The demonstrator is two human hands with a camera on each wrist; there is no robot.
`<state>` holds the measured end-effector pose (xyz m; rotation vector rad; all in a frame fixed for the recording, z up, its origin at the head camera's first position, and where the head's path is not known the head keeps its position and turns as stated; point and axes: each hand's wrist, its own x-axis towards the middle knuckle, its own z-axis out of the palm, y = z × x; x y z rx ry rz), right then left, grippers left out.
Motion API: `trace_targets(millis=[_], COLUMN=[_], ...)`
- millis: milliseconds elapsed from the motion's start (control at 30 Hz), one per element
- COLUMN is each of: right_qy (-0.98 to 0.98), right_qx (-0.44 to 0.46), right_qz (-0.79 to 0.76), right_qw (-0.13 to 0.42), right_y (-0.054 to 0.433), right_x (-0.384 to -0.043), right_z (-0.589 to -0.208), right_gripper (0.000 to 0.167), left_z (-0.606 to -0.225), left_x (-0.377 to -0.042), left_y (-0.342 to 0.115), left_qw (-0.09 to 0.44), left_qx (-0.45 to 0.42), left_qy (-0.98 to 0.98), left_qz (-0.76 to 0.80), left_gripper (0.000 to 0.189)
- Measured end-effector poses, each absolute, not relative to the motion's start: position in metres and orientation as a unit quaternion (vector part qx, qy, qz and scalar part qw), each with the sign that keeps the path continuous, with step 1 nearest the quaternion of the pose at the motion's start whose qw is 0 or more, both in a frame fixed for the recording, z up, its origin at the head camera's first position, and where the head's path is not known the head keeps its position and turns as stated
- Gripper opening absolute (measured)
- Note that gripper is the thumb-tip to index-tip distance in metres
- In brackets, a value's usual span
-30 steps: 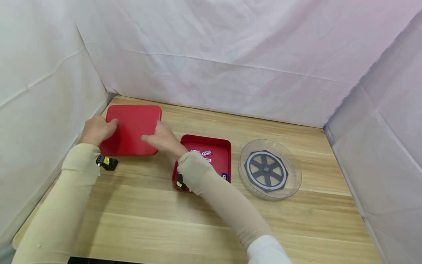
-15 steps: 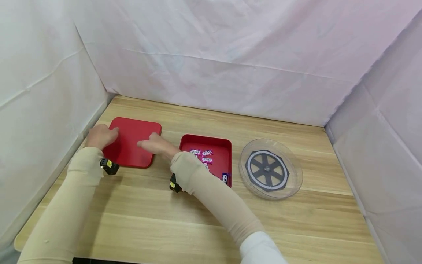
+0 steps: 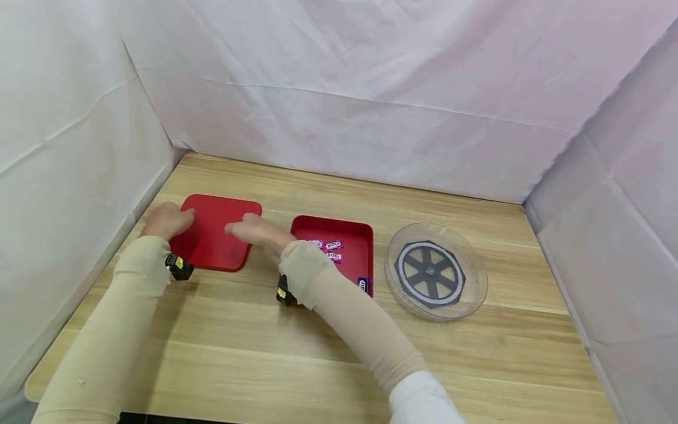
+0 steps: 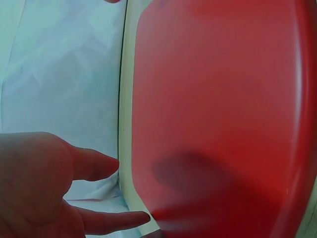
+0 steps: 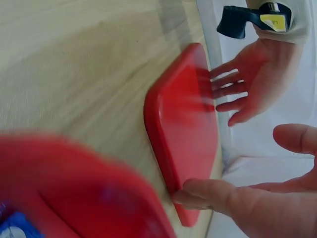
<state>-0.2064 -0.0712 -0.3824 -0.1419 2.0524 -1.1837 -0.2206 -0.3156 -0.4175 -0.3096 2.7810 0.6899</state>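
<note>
A flat red lid (image 3: 217, 227) with rounded corners lies on the table at the left in the head view. My left hand (image 3: 168, 220) is at its left edge; in the right wrist view that left hand (image 5: 260, 82) has straight, spread fingers with the tips by the lid's rim. On the opposite side my right hand (image 3: 256, 229) is over the lid's right edge. Its fingers (image 5: 210, 191) look extended and touch the rim in the right wrist view, thumb apart. Neither hand curls round the lid (image 4: 218, 89).
A red open box (image 3: 352, 241) with several small purple-wrapped candies (image 3: 334, 257) stands under my right forearm, partly hidden. Right of it is a round clear dish (image 3: 474, 282) with a dark spoked wheel pattern (image 3: 430, 272). White cloth walls (image 3: 339, 129) bound the wooden table (image 3: 328, 371).
The red lid came down toward me and now lies flat on the table. Both hands moved down with it, and their fingers have loosened at its sides.
</note>
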Motion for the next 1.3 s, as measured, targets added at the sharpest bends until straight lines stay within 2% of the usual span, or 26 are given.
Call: trace_targets(millis=[100, 200, 233, 467, 700, 1033, 1300], right_qy=[0.798, 0.793, 0.792, 0.780, 0.816, 0.875, 0.892], right_qx=[-0.068, -0.078, -0.080, -0.089, -0.102, -0.132, -0.118], right_qz=[-0.478, -0.501, -0.508, -0.556, -0.540, -0.459, -0.434], right_qw=[0.361, 0.338, 0.330, 0.273, 0.182, 0.082, 0.050], right_y=[-0.062, -0.052, -0.048, -0.011, 0.023, 0.072, 0.115], right_x=[-0.208, -0.209, -0.209, -0.207, -0.196, -0.170, -0.153], right_z=[-0.377, -0.369, -0.367, -0.350, -0.333, -0.332, -0.337], right_gripper=[0.077, 0.075, 0.074, 0.067, 0.063, 0.065, 0.065], left_z=[-0.416, -0.407, -0.392, -0.356, -0.332, -0.332, -0.360], left_x=[-0.223, -0.223, -0.217, -0.214, -0.207, -0.183, -0.170], left_y=[-0.309, -0.295, -0.280, -0.235, -0.198, -0.150, -0.126], left_qw=[0.101, 0.066, 0.060, 0.039, 0.011, 0.025, 0.058], left_qx=[-0.107, -0.108, -0.117, -0.088, -0.039, -0.003, 0.012], left_qy=[0.960, 0.960, 0.959, 0.954, 0.959, 0.955, 0.958], left_qz=[0.239, 0.251, 0.251, 0.282, 0.281, 0.297, 0.282], left_gripper=[0.057, 0.060, 0.059, 0.067, 0.065, 0.065, 0.066])
